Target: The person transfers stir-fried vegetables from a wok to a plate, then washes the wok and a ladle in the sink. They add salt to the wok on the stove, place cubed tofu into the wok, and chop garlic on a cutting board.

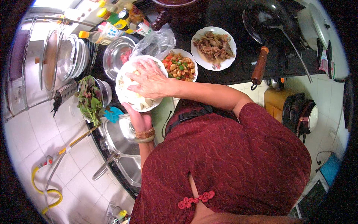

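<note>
A white plate (123, 92) with pale, whitish food pieces is raised over the counter's left part. My left hand (138, 119), with a beaded bracelet and a bangle at the wrist, holds it by the near rim. Over the food lies my right hand (151, 79), its fingers spread; whether it grips any piece is hidden. Just behind the plate stand a steel bowl (113, 60) with some red bits and a crumpled clear plastic bag (158, 42). A plate of diced food with green and red pepper (179, 67) is partly under my right forearm.
A plate of cooked meat (214, 49) stands farther right, then a wok with a wooden handle (260, 65) and a metal ladle (296, 47). Sauce bottles (120, 22) line the back left. Leafy greens (91, 98), a steel sink (121, 134) and its faucet (105, 168) are at left.
</note>
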### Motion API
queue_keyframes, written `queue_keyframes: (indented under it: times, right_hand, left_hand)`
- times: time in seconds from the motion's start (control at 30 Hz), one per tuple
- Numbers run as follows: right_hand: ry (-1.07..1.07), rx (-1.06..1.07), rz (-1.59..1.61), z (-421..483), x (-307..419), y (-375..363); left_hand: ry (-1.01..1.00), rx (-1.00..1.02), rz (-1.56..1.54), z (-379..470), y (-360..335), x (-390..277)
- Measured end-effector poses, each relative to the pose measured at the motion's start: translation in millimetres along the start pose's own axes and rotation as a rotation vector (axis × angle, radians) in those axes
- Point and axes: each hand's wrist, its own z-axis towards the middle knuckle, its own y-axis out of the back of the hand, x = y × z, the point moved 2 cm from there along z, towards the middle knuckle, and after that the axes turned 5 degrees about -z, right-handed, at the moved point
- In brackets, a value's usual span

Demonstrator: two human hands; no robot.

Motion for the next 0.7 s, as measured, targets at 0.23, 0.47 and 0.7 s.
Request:
queue_keyframes:
  times: [0.23,0.47,0.7]
  right_hand:
    - [0.001,0.084,-0.117,1,0,57]
    - [0.032,0.146,-0.304,-7,-31,64]
    - [0.063,0.205,-0.326,-3,-56,46]
  left_hand:
    - [0.010,0.024,-0.189,-16,-43,24]
    - [0.170,0.084,-0.338,1,-53,59]
    - [0.173,0.070,-0.402,17,-47,76]
